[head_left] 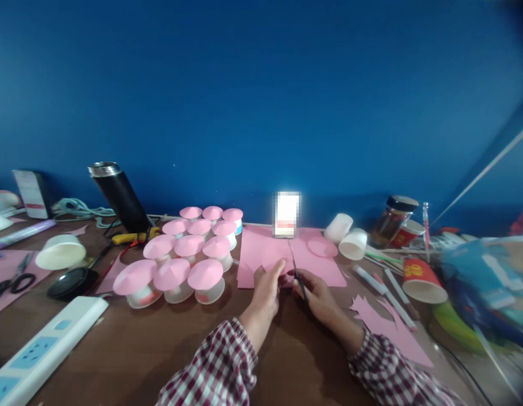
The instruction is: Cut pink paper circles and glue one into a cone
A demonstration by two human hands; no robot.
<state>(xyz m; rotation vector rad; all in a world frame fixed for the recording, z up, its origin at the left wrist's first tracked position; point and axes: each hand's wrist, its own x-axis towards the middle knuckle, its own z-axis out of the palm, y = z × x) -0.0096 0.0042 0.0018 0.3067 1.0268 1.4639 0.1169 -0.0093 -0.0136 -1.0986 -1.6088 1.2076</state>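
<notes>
My right hand point(314, 293) is closed round the dark handles of a pair of scissors point(300, 285), whose thin blades point away from me. Beside it, my left hand point(266, 290) pinches a piece of pink paper point(273, 256) between thumb and fingers, close to the blades. Its outline is hard to tell from the pink sheets point(253, 270) lying behind it. A pink paper circle point(322, 246) rests on those sheets at the right. To the left, several paper cups point(210, 292) stand in rows, capped with pink paper cones point(205, 274).
A lit phone point(288, 213) stands upright against the blue wall. Loose white cups point(353, 244), a red cup point(424, 280), markers point(394, 304) and pink scraps point(388, 327) lie on the right. Leftward are a power strip point(45, 349), a black bottle point(119, 194) and other scissors point(16, 279).
</notes>
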